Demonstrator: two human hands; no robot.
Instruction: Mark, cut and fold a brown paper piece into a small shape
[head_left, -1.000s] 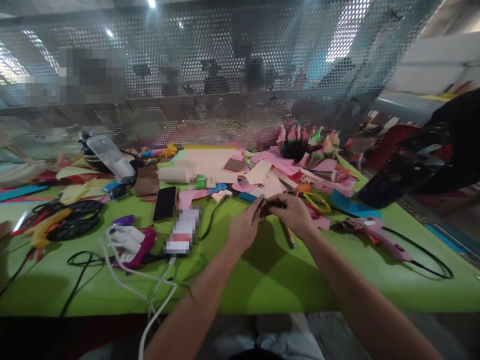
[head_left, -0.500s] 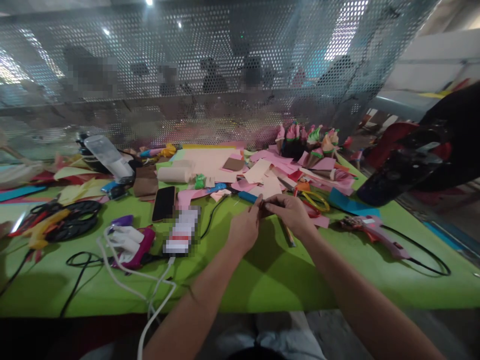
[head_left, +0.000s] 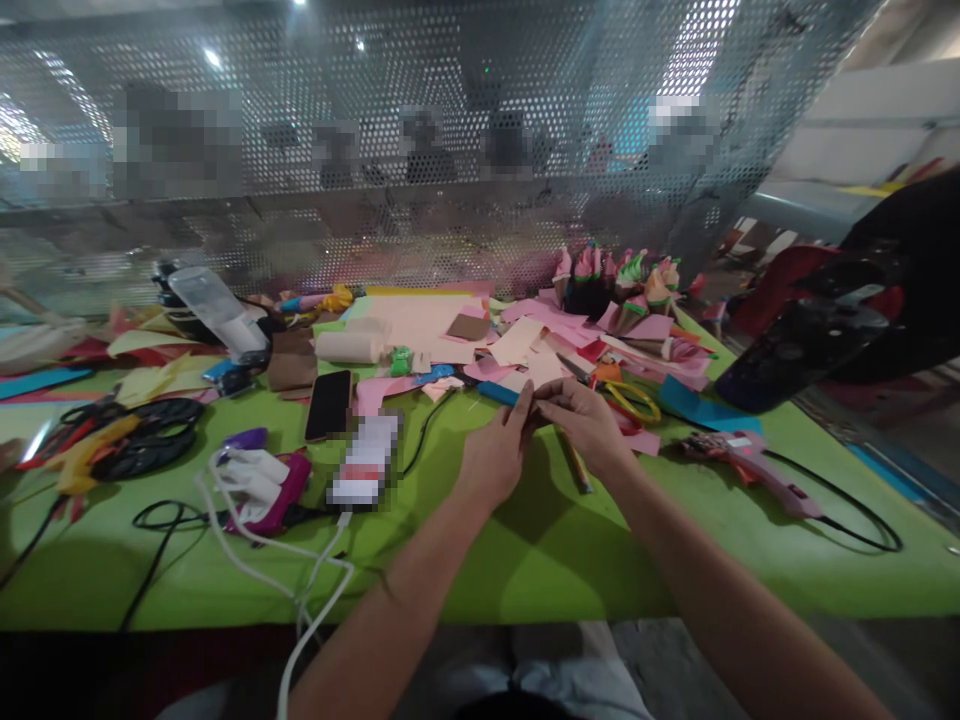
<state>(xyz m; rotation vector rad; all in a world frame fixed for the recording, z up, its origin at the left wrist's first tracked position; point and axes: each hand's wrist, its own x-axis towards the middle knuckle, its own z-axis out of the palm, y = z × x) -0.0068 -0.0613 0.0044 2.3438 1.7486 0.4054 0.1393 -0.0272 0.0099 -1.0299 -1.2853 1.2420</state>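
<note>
My left hand [head_left: 493, 450] and my right hand [head_left: 581, 420] meet at the fingertips above the green tabletop [head_left: 480, 570]. Both are closed in a pinch around something small and dark that the fingers mostly hide; I cannot make out what it is. Just beyond the left fingertips lies a blue strip [head_left: 496, 393]. A pencil [head_left: 577, 467] rests under my right hand. Yellow-handled scissors [head_left: 637, 400] lie right of that hand, close to pink and cream paper pieces [head_left: 517, 343].
To the right sits a pink glue gun [head_left: 772, 475] with a black cord. Left are a dark phone [head_left: 328, 405], a lit phone [head_left: 366, 460] on a white cable, and a magenta power adapter [head_left: 281, 490]. Paper ice-cream cones [head_left: 630, 270] stand at the back, before a perforated metal screen [head_left: 450, 220].
My left hand has shifted slightly right and up, and the fingertips of both hands are closer together. The things on the table lie as before.
</note>
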